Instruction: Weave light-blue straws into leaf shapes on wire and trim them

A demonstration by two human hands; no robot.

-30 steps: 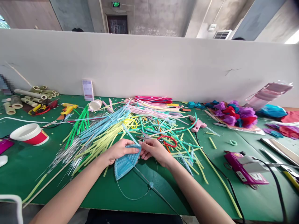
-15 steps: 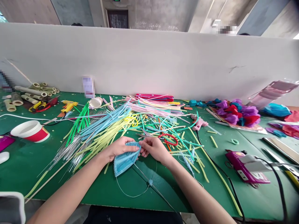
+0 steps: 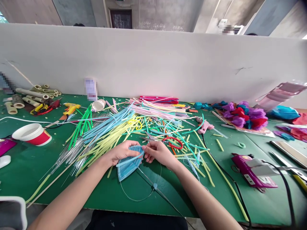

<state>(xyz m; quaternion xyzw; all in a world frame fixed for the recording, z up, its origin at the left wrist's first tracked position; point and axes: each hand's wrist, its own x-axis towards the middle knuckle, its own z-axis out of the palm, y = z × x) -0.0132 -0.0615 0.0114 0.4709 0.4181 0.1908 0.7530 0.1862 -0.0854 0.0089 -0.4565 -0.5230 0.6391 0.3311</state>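
A light-blue panel (image 3: 127,171) built of side-by-side fuzzy strips, seemingly pipe cleaners, is held over the front of the table. My left hand (image 3: 122,152) is closed round its upper left part, thumb on top. One blue strip lies across the panel's face, its end sticking out at the left edge. My right hand (image 3: 157,154) pinches the panel's upper right corner; its curled fingers hide what exactly lies between them. Below the panel hangs a thin wire loop, with a small blue knot (image 3: 154,186) where it meets a longer stem.
Beyond my hands spread loose yellow strips (image 3: 105,143), blue strips (image 3: 107,123) and red-handled scissors (image 3: 175,143). A pink glue gun (image 3: 204,125) and a purple power socket (image 3: 251,171) with cables are right; a paper cup (image 3: 35,135) and yellow glue gun (image 3: 70,108) left. A partition (image 3: 153,64) stands behind.
The blue strip across the panel now stands apart from its face, with its end out at the left edge. Both hands stay almost in place.
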